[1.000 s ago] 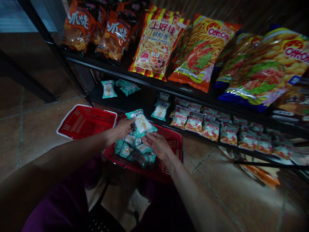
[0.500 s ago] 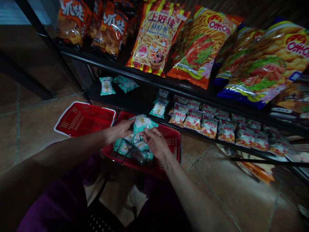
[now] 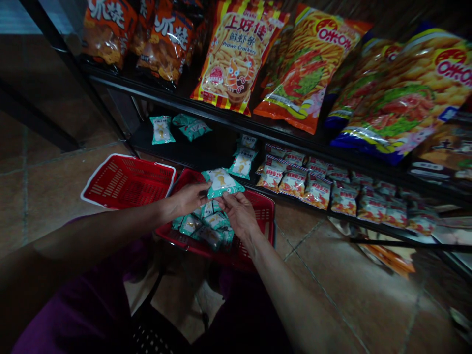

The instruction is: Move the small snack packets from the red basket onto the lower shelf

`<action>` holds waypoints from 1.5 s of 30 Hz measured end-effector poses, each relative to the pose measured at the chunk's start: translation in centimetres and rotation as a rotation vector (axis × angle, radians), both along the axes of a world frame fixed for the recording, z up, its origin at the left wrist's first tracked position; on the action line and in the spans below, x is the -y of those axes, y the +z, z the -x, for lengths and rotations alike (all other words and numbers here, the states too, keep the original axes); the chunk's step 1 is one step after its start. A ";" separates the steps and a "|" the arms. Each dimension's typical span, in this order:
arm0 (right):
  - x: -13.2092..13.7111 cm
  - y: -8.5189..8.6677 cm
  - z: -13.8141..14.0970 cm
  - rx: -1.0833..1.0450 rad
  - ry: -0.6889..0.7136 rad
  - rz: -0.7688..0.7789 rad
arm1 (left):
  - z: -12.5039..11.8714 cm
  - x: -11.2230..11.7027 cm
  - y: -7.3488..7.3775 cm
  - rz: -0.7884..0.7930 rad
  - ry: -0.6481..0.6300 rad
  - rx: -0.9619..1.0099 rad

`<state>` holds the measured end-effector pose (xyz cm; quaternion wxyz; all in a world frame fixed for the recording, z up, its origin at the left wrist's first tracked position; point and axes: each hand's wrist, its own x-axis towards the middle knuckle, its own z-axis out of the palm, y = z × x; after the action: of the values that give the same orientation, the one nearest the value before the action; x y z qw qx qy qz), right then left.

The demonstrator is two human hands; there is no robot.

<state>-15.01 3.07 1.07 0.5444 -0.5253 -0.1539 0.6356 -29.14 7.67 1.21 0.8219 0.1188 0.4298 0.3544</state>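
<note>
A small teal-and-white snack bag [image 3: 221, 182] is held between both hands, just above the red basket [image 3: 266, 216]. My left hand [image 3: 193, 199] is closed on the bag's left end. The fingers of my right hand [image 3: 238, 211] pinch its lower right edge. Several more teal snack bags [image 3: 210, 231] lie heaped in the basket beneath. On the lower shelf [image 3: 177, 152], close beyond the held bag, stand matching teal bags [image 3: 243, 161] in a short row. Two others, one a teal bag [image 3: 162, 130] upright and one tilted, sit at the shelf's left end.
A second red basket [image 3: 127, 182] with a white rim stands on the tiled floor at left. Red-and-white snack packs [image 3: 317, 191] line the lower shelf to the right. Large prawn cracker bags [image 3: 238, 59] fill the upper shelf, whose front edge overhangs the lower one.
Both hands have moved slightly right and away from me with the teal snack bag, nearer the short row on the lower shelf. The view has shifted a little.
</note>
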 end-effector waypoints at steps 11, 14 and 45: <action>-0.1 -0.3 0.4 0.047 -0.081 -0.014 | 0.5 0.4 0.2 -0.131 -0.074 0.061; -0.1 -0.4 0.5 0.058 -0.043 -0.032 | 0.6 0.6 0.1 -0.143 -0.082 0.025; -0.2 -1.2 -1.0 0.453 -0.019 -0.253 | 1.0 0.7 0.1 -0.392 -0.033 -0.468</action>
<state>-14.02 3.25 -0.16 0.5633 -0.5835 -0.3454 0.4721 -30.14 6.95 1.30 0.6676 0.3605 0.5290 0.3802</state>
